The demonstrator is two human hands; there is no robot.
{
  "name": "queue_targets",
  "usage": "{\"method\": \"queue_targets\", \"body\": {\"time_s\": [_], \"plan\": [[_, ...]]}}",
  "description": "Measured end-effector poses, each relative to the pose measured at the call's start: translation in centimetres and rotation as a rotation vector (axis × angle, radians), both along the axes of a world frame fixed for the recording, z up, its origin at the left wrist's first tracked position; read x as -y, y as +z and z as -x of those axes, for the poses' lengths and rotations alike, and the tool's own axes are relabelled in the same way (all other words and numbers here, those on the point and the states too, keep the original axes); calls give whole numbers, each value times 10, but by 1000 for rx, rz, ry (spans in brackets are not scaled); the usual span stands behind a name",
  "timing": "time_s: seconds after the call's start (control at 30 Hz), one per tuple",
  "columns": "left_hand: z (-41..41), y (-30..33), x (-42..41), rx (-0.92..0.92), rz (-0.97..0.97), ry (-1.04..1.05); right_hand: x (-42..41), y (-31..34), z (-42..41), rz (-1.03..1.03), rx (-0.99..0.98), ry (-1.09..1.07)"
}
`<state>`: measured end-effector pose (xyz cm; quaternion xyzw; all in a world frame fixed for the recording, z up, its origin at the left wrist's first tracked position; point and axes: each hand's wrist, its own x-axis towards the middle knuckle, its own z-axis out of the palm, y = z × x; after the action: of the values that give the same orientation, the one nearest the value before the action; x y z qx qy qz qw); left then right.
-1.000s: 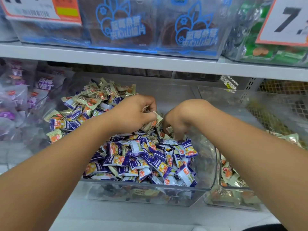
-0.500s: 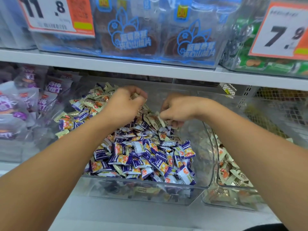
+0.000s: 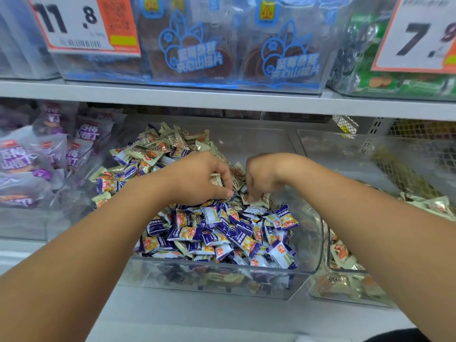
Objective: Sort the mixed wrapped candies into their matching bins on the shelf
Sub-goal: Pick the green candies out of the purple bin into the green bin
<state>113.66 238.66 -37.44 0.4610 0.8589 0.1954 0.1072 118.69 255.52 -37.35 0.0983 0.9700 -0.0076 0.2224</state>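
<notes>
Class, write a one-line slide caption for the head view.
Left hand and right hand pick through purple and beige wrapped candies in a clear plastic bin.

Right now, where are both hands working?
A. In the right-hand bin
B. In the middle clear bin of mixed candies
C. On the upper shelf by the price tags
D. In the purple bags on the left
B: the left hand and right hand both reach down into the pile of wrapped candies inside the middle clear bin.
</notes>
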Motion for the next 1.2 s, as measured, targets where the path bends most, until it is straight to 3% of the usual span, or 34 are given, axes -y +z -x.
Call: {"method": "queue_targets", "body": {"time_s": [0.2, 0.43, 0.57, 0.67, 0.77, 0.83, 0.93, 1.03, 1.1, 1.2], "plan": [[-3, 2, -9, -90, 184, -9, -9, 18, -7, 142, -301, 71], [-4, 2, -23, -139, 336, -37, -9, 30, -20, 198, -266, 78], [3, -3, -17, 8, 144, 3, -12, 39, -23, 272, -449, 41], [7, -1, -8, 208, -171, 90, -11, 32, -19, 503, -556, -62], [8, 2, 3, 273, -256, 124, -9, 24, -13, 715, -585, -221], [8, 3, 8, 274, -261, 147, -11, 27, -13, 652, -517, -242], [6, 4, 12, 235, -330, 222, 0, 28, -18, 331, -255, -52], [5, 6, 15, 176, -380, 281, 17, 10, -15, 147, -24, 49], [4, 6, 16, 150, -411, 308, 24, 6, -16, 67, 36, 85], [1, 6, 17, 124, -447, 321, 25, 7, -18, 45, -24, 145]]}}
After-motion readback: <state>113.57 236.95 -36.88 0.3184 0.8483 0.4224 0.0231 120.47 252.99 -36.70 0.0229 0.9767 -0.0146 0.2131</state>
